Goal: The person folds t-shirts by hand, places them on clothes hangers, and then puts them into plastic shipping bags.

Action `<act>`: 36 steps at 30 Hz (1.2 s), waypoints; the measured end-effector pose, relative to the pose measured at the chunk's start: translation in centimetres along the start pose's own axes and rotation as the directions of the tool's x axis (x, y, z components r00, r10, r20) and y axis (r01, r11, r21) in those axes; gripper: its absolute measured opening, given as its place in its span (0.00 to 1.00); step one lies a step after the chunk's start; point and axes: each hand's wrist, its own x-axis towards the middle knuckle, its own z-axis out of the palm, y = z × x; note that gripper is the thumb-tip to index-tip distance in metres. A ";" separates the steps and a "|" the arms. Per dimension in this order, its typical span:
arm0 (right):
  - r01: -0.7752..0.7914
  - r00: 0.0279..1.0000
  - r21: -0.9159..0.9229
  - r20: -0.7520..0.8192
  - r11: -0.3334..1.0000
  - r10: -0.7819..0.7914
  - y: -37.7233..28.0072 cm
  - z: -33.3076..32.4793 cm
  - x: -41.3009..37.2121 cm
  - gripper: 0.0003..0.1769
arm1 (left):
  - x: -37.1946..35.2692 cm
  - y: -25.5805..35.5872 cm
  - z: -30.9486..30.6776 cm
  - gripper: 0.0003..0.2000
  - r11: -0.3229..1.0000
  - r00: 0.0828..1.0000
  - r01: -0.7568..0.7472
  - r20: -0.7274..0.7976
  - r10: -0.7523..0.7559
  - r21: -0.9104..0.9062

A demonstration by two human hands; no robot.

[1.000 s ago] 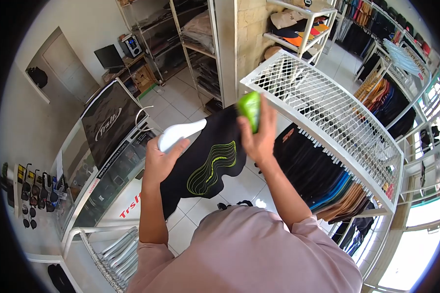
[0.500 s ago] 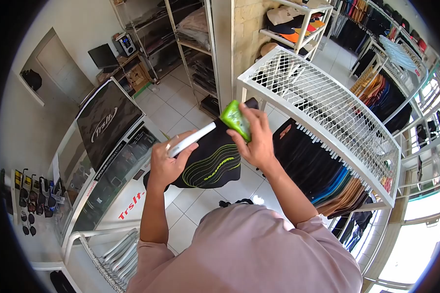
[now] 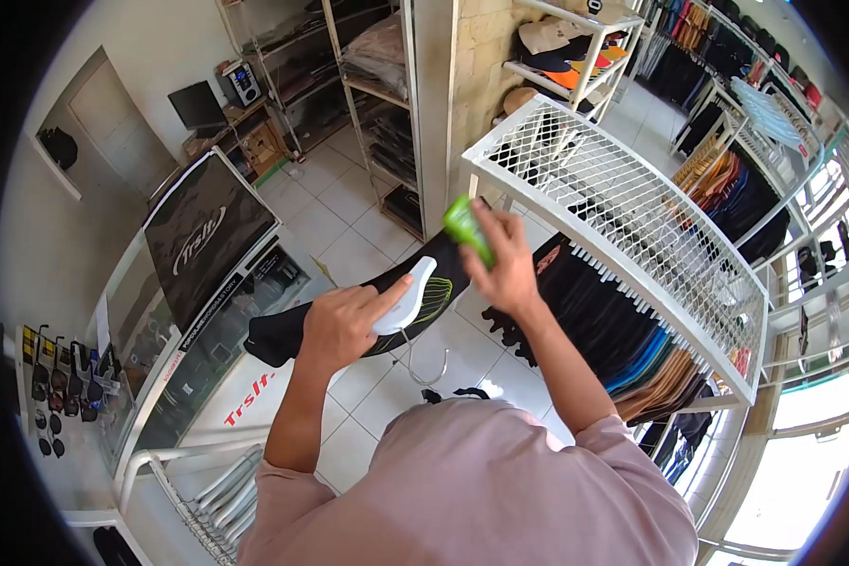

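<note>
Head view logged, looking down over both forearms. Found left hand (image 3: 342, 325) clenched around white hanger (image 3: 407, 292), thumb on top, held out over tiled floor (image 3: 335, 222). Noted black shirt (image 3: 278, 338) with green line print draped along that hanger, lying nearly level, with one end trailing left toward glass counter (image 3: 212, 363) and the other rising to right hand (image 3: 507, 264). Recorded right hand grasping green object (image 3: 464, 224) at upper end of shirt, fingers wrapped over it; unable to tell what kind of tool. Edges: placed near corner of white wire rack (image 3: 632, 212) just beyond right hand and apart from it; placed row of hanging shirts (image 3: 594, 325) under that rack, just right of right forearm. Marked slanted counter top close under trailing shirt end; unable to tell whether touching. Open room: found bare floor ahead, between counter on left and rack on right, running back to shelf unit (image 3: 387, 94). Found stacked hangers (image 3: 226, 491) low on left, well apart from both hands.
</note>
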 end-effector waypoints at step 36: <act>0.063 0.991 0.056 0.115 0.996 -0.069 -0.3 -9.2 -0.6 0.26 | 4.4 3.3 3.8 0.28 0.953 0.963 -0.249 -0.063 0.262 0.172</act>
